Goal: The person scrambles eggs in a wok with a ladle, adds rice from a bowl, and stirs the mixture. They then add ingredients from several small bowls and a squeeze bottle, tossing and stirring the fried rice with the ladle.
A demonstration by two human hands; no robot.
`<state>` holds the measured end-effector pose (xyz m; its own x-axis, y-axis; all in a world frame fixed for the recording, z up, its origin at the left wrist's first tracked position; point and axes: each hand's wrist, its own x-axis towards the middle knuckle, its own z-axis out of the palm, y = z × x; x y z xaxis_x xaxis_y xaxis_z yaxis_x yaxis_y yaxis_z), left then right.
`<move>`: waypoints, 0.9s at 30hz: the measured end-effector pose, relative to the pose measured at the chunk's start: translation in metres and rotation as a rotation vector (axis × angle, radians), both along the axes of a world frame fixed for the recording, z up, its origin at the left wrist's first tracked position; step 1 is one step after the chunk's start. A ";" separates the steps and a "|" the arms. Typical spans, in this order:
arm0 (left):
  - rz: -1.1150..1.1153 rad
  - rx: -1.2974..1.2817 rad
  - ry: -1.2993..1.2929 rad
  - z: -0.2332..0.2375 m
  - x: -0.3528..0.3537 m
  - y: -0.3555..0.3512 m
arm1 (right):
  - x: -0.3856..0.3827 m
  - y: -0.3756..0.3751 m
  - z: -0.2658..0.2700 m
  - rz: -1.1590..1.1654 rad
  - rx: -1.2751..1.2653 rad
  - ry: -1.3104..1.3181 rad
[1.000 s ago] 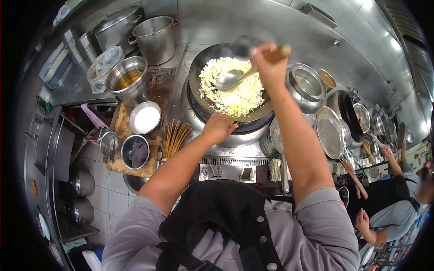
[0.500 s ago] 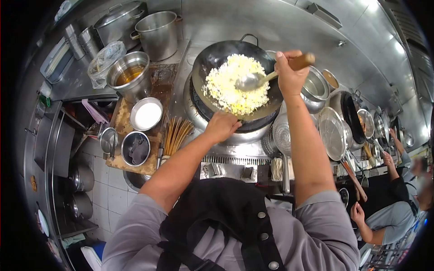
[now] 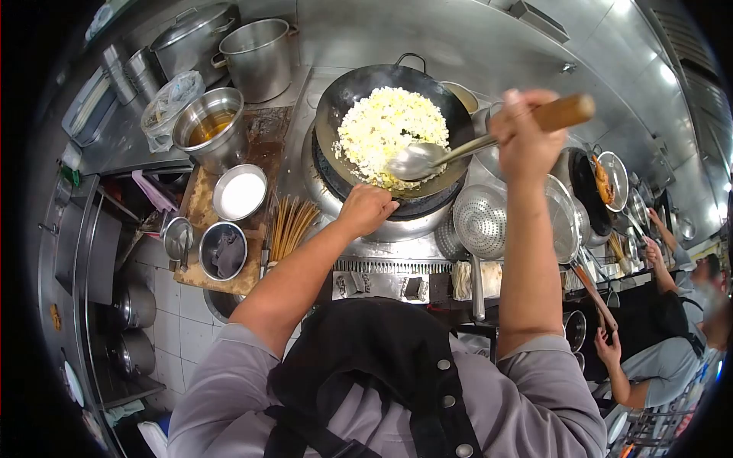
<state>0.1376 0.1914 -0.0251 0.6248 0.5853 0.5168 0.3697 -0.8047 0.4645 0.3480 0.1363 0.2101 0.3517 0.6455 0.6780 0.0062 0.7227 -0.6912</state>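
A black wok (image 3: 345,93) full of yellow-white fried rice (image 3: 391,130) sits on a round burner. My left hand (image 3: 368,208) grips the wok's near rim. My right hand (image 3: 527,136) is closed around the wooden handle of a steel ladle (image 3: 416,160). The ladle's bowl rests at the near right edge of the rice, and its handle slants up to the right.
Left of the burner, a wooden board carries a pot of amber liquid (image 3: 208,130), a bowl of white powder (image 3: 240,195), smaller bowls and chopsticks (image 3: 290,227). Large stockpots (image 3: 259,53) stand at the back. A perforated skimmer (image 3: 479,223) lies right of the wok. Another person (image 3: 657,343) works further right.
My right hand has drawn back to the right and the ladle's bowl has slid from the middle of the rice to its near right edge. The left hand kept its hold on the rim.
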 end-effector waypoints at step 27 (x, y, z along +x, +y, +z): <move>0.017 0.037 0.053 0.001 0.004 -0.001 | 0.030 0.090 -0.049 -0.278 -0.011 -0.247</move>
<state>0.1414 0.1908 -0.0237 0.6422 0.5769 0.5048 0.4068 -0.8146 0.4134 0.3780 0.2264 0.1613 0.3410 0.5556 0.7583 0.3692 0.6627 -0.6516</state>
